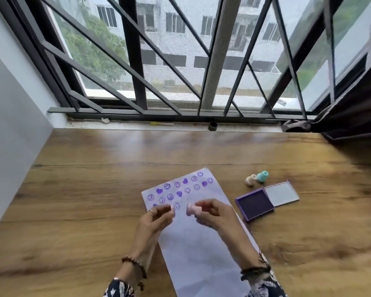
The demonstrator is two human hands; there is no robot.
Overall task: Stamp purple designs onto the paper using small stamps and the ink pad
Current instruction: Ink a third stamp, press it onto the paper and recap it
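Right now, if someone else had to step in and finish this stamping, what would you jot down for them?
Right hand: holds a small pink stamp above the paper.
Left hand: pinches a small pink piece, too blurred to name.
Ink pad: open, right of the paper, lid beside it.
Cream stamp and teal stamp: on the table, beyond the pad.
Done: purple smileys and hearts fill the paper's far end.
Left: the bare near part.

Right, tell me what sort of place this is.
Probably a room in a home, several floors up: a long wooden desk is pushed against a wide barred window that looks out on a pale apartment block, and a dark curtain hangs at its right end.
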